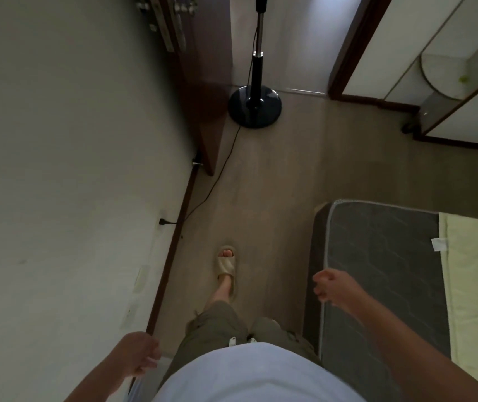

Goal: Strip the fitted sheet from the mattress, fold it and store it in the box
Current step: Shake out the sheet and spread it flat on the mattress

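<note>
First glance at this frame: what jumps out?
The grey mattress at lower right is mostly bare, and the pale sheet covers only its right part. A black fan stand is at top centre. The left hand and right hand hold nothing.

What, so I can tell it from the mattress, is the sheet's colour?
The sheet is plain pale yellow-green; the mattress is dark grey. Head view.

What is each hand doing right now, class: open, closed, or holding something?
Left hand: open, fingers relaxed, holding nothing.
Right hand: open, loosely curled, holding nothing.
</note>
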